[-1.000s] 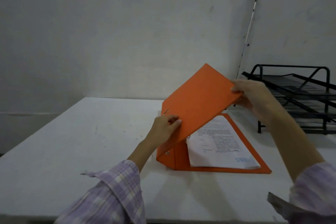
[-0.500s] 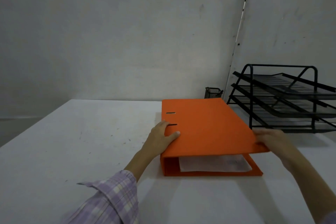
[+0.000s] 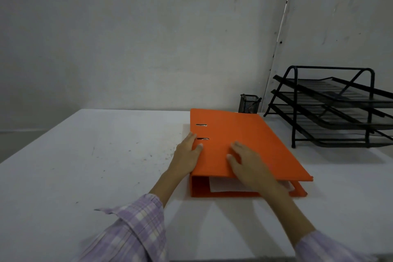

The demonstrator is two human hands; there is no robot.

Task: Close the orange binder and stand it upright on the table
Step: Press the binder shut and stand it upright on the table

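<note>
Table (image 3: 89,155) white, wide bare room at 9 o'clock of binder. Black tray rack (image 3: 331,108) stood near at 2 o'clock, mesh pen cup (image 3: 248,104) just beyond far edge at 12. Orange binder (image 3: 244,144) lay flat mid-table, cover down, papers (image 3: 225,186) showing at near gap. Left hand (image 3: 187,155) cupped spine edge; right hand (image 3: 246,166) lay flat, fingers spread, pressing cover. Risk: tipping up toward 2 o'clock could strike rack; cover could spring open, loose sheets slide out.

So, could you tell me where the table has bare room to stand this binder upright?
The table is bare left of the orange binder, out to its edge, and in front near the sleeves. The right is crowded by the black tray rack and mesh pen cup.
</note>
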